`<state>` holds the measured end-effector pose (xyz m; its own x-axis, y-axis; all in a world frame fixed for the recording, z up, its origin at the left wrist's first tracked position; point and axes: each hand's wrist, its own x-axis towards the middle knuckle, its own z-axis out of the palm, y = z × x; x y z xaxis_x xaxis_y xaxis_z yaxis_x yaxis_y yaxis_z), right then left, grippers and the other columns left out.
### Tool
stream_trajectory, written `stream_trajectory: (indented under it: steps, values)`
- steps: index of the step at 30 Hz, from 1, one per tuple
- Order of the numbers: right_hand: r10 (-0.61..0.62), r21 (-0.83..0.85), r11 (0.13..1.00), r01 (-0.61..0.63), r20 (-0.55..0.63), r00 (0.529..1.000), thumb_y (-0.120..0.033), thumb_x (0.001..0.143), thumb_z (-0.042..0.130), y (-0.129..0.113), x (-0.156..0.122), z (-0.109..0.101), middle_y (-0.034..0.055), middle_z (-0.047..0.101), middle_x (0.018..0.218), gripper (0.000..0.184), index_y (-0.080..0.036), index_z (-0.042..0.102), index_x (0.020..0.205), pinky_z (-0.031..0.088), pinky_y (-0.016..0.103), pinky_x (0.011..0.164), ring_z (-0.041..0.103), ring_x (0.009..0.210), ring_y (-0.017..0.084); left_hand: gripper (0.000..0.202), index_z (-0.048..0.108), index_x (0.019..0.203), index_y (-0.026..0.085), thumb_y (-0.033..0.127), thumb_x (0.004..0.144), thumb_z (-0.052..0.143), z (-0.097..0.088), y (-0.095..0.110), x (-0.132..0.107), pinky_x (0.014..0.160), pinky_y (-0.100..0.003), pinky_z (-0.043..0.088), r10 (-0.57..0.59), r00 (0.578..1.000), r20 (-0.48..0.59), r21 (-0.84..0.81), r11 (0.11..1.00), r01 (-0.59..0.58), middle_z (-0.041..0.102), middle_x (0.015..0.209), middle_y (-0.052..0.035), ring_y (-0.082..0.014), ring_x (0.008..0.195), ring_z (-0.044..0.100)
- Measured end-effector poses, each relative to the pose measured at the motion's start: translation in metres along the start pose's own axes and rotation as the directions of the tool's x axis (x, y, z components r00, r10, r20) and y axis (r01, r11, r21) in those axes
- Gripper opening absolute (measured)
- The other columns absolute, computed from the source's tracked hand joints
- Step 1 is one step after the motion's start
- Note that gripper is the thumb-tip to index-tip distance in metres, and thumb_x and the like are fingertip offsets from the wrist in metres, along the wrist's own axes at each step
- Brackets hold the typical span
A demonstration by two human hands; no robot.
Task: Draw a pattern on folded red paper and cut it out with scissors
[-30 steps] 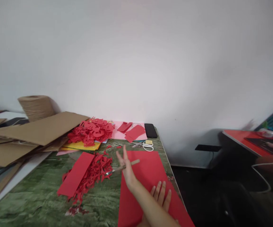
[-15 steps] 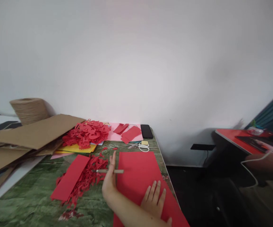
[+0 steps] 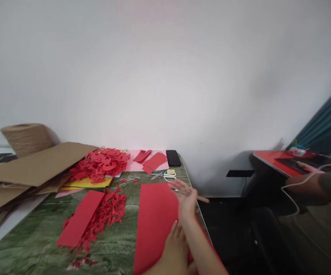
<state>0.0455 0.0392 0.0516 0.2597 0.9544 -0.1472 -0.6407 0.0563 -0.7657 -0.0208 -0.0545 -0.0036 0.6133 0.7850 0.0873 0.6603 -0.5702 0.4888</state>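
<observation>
My left hand (image 3: 177, 242) lies flat on a large red paper sheet (image 3: 151, 221), fingers stretched out and pointing away from me. Above the sheet's right edge, my right hand (image 3: 187, 200) is tilted up and slightly blurred. It holds a craft knife (image 3: 202, 199), whose tan handle sticks out to the right and metal end points left across the fingers. My right forearm crosses over part of my left hand. To the left lies a red paper strip (image 3: 81, 219), resting partly on small red paper scraps (image 3: 111, 210).
Further back are a heap of cut red paper (image 3: 106, 162), pink paper (image 3: 132, 164), white-handled scissors (image 3: 166, 175) and a black phone (image 3: 173, 158). Cardboard (image 3: 39, 164) and a twine cone (image 3: 26, 139) stand at the left. Another person's arm (image 3: 309, 189) is at the right, by a red table (image 3: 264, 156).
My right hand has swept from the sheet's left edge to its right edge with the craft knife still held. My left hand stays on the paper. The view has shifted slightly.
</observation>
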Motion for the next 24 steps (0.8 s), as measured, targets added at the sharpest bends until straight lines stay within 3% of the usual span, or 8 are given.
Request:
stream_trajectory:
  steps: [2, 5, 7, 9, 13, 18, 24]
  values:
    - [-0.055, 0.012, 0.998, 0.057, -0.147, 0.988, -0.032, 0.069, 0.024, -0.026, 0.015, -0.033, 0.0061, 0.067, 0.064, 0.041, -0.014, 0.06, 0.078, 0.043, 0.028, 0.05, 0.063, 0.058, 0.019, 0.08, 0.008, 0.138, 0.022, 0.054, 0.075, 0.045, -0.018, 0.005, 0.0, 0.105, -0.047, 0.018, 0.0, 1.0, 0.021, -0.005, 1.0, 0.0, 0.008, 0.145, -0.0077, -0.0297, 0.13, 0.01]
    - [-0.106, 0.001, 0.994, 0.111, -0.278, 0.955, -0.031, 0.069, 0.02, -0.044, 0.023, -0.066, 0.0002, 0.056, 0.045, 0.039, -0.017, 0.056, 0.072, 0.033, 0.024, 0.038, 0.05, 0.036, 0.014, 0.078, 0.016, 0.137, 0.02, 0.056, 0.074, 0.046, -0.049, 0.003, 0.007, 0.105, -0.048, 0.013, -0.012, 0.989, 0.15, -0.004, 1.0, 0.012, 0.008, 0.144, -0.01, -0.0271, 0.131, 0.006]
    - [-0.115, -0.019, 0.993, 0.115, -0.324, 0.939, -0.031, 0.069, 0.021, -0.044, 0.023, -0.075, -0.0018, 0.05, 0.039, 0.036, -0.018, 0.054, 0.066, 0.03, 0.024, 0.035, 0.044, 0.03, 0.013, 0.078, 0.018, 0.136, 0.021, 0.058, 0.073, 0.047, -0.065, -0.005, 0.015, 0.105, -0.048, 0.011, 0.007, 0.982, 0.19, 0.025, 1.0, -0.012, 0.01, 0.144, -0.0105, -0.0256, 0.131, 0.006]
    - [-0.113, -0.041, 0.994, 0.106, -0.35, 0.93, -0.032, 0.07, 0.022, -0.038, 0.022, -0.075, -0.0025, 0.047, 0.036, 0.034, -0.019, 0.052, 0.063, 0.029, 0.024, 0.034, 0.041, 0.029, 0.013, 0.08, 0.021, 0.135, 0.025, 0.062, 0.07, 0.049, -0.074, -0.016, 0.024, 0.103, -0.052, 0.006, 0.009, 0.988, 0.156, 0.076, 0.997, -0.021, 0.009, 0.144, -0.0109, -0.0269, 0.131, 0.003]
    - [-0.137, -0.082, 0.99, 0.115, -0.371, 0.918, -0.036, 0.072, 0.021, -0.03, 0.023, -0.07, -0.003, 0.047, 0.038, 0.036, -0.02, 0.052, 0.062, 0.031, 0.025, 0.035, 0.042, 0.03, 0.013, 0.079, 0.022, 0.134, 0.03, 0.064, 0.068, 0.049, -0.073, -0.025, 0.038, 0.101, -0.057, 0.004, 0.038, 0.992, 0.121, 0.103, 0.993, -0.051, 0.011, 0.144, -0.0108, -0.0289, 0.131, 0.003]
    - [-0.181, -0.113, 0.983, 0.147, -0.414, 0.892, -0.036, 0.073, 0.021, -0.027, 0.023, -0.066, -0.0034, 0.047, 0.039, 0.035, -0.02, 0.051, 0.063, 0.032, 0.025, 0.034, 0.042, 0.029, 0.013, 0.081, 0.021, 0.134, 0.03, 0.064, 0.066, 0.05, -0.061, -0.016, 0.048, 0.101, -0.057, 0.003, 0.085, 0.99, 0.114, 0.085, 0.992, -0.095, 0.013, 0.144, -0.0094, -0.0296, 0.131, 0.005]
    - [-0.298, -0.19, 0.954, 0.232, -0.512, 0.806, -0.031, 0.072, 0.027, -0.015, 0.03, -0.06, -0.0045, 0.045, 0.041, 0.027, -0.02, 0.05, 0.065, 0.033, 0.025, 0.033, 0.041, 0.031, 0.012, 0.077, 0.023, 0.134, 0.028, 0.061, 0.069, 0.049, -0.056, -0.017, 0.052, 0.103, -0.053, 0.007, 0.028, 0.998, 0.057, 0.058, 0.998, -0.031, 0.016, 0.144, -0.0079, -0.0254, 0.131, 0.009]
